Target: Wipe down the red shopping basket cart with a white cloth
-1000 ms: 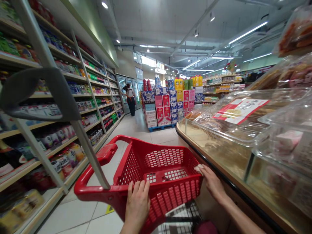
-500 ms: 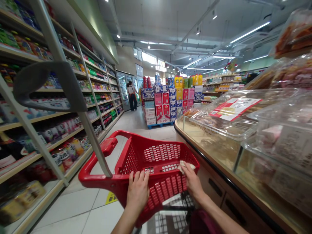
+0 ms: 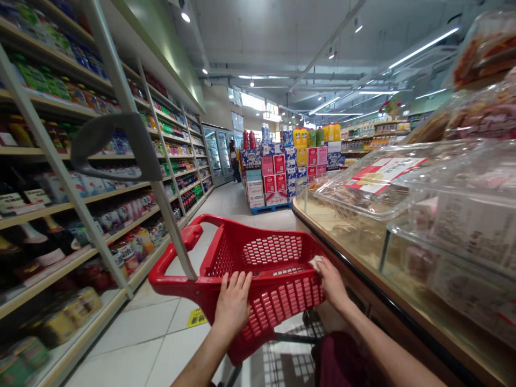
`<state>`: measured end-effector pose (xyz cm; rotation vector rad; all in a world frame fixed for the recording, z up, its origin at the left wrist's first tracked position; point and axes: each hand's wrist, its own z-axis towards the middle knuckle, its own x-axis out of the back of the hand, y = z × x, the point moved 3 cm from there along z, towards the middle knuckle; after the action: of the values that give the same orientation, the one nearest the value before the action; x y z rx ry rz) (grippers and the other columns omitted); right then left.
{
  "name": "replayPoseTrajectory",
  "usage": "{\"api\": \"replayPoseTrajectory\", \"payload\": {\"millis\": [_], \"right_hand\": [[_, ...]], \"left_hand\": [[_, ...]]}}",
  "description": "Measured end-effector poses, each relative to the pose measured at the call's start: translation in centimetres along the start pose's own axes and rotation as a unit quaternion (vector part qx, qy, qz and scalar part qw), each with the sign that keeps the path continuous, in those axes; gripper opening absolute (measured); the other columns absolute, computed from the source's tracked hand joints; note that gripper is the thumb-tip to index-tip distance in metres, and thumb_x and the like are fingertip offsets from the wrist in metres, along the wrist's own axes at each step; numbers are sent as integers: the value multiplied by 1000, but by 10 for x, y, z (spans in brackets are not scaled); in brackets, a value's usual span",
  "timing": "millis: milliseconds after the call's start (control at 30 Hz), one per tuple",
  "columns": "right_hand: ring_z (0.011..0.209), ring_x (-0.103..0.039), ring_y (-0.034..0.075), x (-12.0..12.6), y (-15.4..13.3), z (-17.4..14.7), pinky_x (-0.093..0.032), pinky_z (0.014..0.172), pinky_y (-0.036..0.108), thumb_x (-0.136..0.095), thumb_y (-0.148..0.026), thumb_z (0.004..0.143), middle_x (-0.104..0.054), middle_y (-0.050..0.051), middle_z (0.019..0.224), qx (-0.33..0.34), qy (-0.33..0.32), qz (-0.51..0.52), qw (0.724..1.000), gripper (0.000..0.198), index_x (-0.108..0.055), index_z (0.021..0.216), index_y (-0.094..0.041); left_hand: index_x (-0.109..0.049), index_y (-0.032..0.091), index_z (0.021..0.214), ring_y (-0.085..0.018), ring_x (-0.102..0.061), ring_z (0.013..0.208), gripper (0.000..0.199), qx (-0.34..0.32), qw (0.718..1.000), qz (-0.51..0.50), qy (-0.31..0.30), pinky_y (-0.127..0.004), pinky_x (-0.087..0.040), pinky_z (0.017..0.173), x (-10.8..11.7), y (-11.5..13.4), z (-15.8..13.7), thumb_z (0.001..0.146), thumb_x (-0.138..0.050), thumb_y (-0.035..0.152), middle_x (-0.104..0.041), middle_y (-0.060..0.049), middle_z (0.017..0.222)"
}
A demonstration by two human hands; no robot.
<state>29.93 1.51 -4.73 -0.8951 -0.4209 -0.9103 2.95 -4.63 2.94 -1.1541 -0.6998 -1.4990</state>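
A red plastic shopping cart basket with slotted walls stands in front of me, its inside bare where it shows. My left hand is hooked over the near rim, fingers on top and thumb hidden. At the basket's right end, my right hand is closed on a crumpled white cloth, which touches the rim. Only part of the cloth shows past the fingers. From the left of the basket rises a metal pole with a grey plastic loop handle.
Drink shelves line the left side. A glass-edged counter with clear food packs runs close on the right. Stacked drink cartons stand on a blue pallet ahead. A person is far down the aisle.
My right hand and the cloth have shifted along the rim toward the basket's far right corner. The left hand stays on the near rim. The view has swung slightly left; the distant people are now partly hidden.
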Motion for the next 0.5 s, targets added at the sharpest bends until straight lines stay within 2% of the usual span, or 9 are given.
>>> {"api": "replayPoseTrajectory", "payload": {"millis": [67,100,200,267,333,400,467,500], "right_hand": [[115,-44,24,1,-1,0,-35,96,44,-35,-1,65,-49,13,124,-35,13,-4,999,50,-58,108,-15],[116,-43,23,-2,-7,-1,-35,96,43,-34,0,65,-47,12,125,-30,7,5,1000,51,-58,108,-15],[119,-39,18,-9,-27,-6,-34,98,36,-35,1,66,-45,6,129,44,-45,46,997,53,-57,110,-20],[119,-40,19,-5,-28,-8,-32,99,36,-35,0,67,-45,7,128,57,-52,49,996,52,-58,109,-19],[117,-42,22,6,-14,-8,-32,98,41,-35,1,66,-47,10,126,-3,-18,28,999,51,-57,110,-16],[116,-43,24,11,-4,-10,-35,96,42,-35,2,64,-46,12,126,-64,12,14,998,53,-56,111,-14],[116,-44,23,4,-14,-13,-38,95,39,-34,2,64,-45,12,127,-58,3,30,998,55,-56,111,-15],[115,-44,22,-3,-29,-14,-38,95,38,-34,2,64,-45,11,128,-23,-16,54,998,55,-57,111,-15]], "left_hand": [[-39,19,125,-24,-37,119,57,0,1000,3,-6,-45,-14,104,0,2,-1,69,-48,26,-48,-8,126],[-39,19,125,-24,-36,120,58,1,1000,2,-7,-45,-14,104,1,3,-2,69,-48,26,-48,-8,126],[-39,17,125,-23,-35,121,57,-13,1000,-18,-8,-44,-14,105,5,4,-6,68,-46,24,-47,-8,128],[-40,17,123,-20,-36,120,56,-42,998,-44,3,-42,-17,105,11,0,-12,68,-44,19,-47,-7,128],[-42,18,120,-18,-38,119,52,-57,995,-61,53,-41,-20,104,25,-13,-20,69,-40,14,-49,-6,126],[-45,17,116,-18,-42,116,44,-6,986,-62,154,-42,-24,102,48,-36,-29,72,-36,13,-52,-8,121],[-48,16,110,-20,-47,109,38,85,962,-58,253,-43,-32,96,73,-58,-43,75,-34,17,-56,-10,112],[-49,16,108,-20,-49,105,36,106,954,-62,272,-42,-36,93,85,-64,-51,76,-34,19,-58,-10,108]]}}
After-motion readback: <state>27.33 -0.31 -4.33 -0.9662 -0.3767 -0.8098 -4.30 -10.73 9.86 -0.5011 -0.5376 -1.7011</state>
